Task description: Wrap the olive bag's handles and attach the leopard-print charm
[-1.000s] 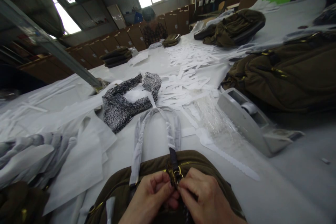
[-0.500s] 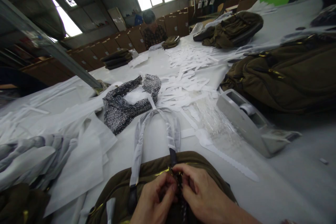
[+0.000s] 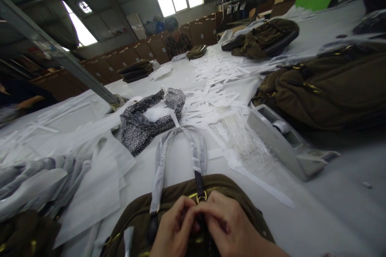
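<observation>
An olive-green bag (image 3: 138,209) with gold zips lies in front of me. Its two handles (image 3: 158,168) stand up, wrapped in pale film, and a gold ring (image 3: 201,197) sits at the base of the right one. Just below that ring, my left hand (image 3: 176,225) and my right hand (image 3: 227,221) meet with fingers pinched together over the bag. Whatever they grip is hidden behind the fingers and thumbs.
A grey tape dispenser (image 3: 280,136) stands right of the bag. Beyond lie a black-and-white knitted cloth (image 3: 141,124) and white paper strips (image 3: 211,96). More olive bags (image 3: 337,84) rest at right. A person (image 3: 176,40) is at the far side, another (image 3: 25,96) at left.
My hands have drawn together, and their fingertips now meet. The gold ring shows more plainly above them, while the dark cord seen between them is now mostly covered.
</observation>
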Action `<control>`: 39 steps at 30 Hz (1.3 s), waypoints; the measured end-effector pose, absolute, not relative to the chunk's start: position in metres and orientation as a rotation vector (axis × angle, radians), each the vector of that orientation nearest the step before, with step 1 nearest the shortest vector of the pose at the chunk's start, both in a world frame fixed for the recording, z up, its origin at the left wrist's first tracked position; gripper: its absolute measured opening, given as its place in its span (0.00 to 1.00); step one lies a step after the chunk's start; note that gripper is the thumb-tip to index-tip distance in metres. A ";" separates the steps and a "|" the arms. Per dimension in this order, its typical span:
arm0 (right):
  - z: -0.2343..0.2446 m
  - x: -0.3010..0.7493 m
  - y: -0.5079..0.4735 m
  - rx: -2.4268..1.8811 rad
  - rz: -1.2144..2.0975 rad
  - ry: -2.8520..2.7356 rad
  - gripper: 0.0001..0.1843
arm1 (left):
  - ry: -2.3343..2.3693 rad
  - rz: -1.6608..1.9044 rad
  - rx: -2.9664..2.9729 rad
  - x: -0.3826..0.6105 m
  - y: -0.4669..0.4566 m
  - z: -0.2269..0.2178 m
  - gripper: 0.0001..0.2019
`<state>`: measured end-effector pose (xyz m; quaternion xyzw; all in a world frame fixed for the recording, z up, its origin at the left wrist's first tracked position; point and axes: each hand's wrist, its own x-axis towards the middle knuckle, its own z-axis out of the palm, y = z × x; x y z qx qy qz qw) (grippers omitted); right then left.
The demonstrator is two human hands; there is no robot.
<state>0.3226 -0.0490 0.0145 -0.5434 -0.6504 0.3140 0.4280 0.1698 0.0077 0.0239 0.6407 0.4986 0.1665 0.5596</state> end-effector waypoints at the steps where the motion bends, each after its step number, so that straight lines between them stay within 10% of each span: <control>1: 0.014 0.321 -0.053 -1.323 0.624 -1.738 0.14 | 1.153 0.354 1.432 0.169 0.011 0.026 0.14; 8: 0.011 0.335 -0.068 -1.191 -0.019 -1.937 0.17 | 1.169 0.355 1.486 0.170 0.020 0.046 0.14; 16: 0.035 0.339 -0.047 -1.354 0.944 -1.412 0.06 | 1.027 0.552 1.668 0.182 0.010 0.068 0.10; 26: 0.027 0.332 -0.050 -1.258 1.339 -1.016 0.12 | 1.183 0.596 1.681 0.188 -0.006 0.032 0.12; 39: 0.014 0.342 -0.045 -1.834 0.634 -1.717 0.14 | 1.344 0.415 1.468 0.182 -0.007 0.003 0.18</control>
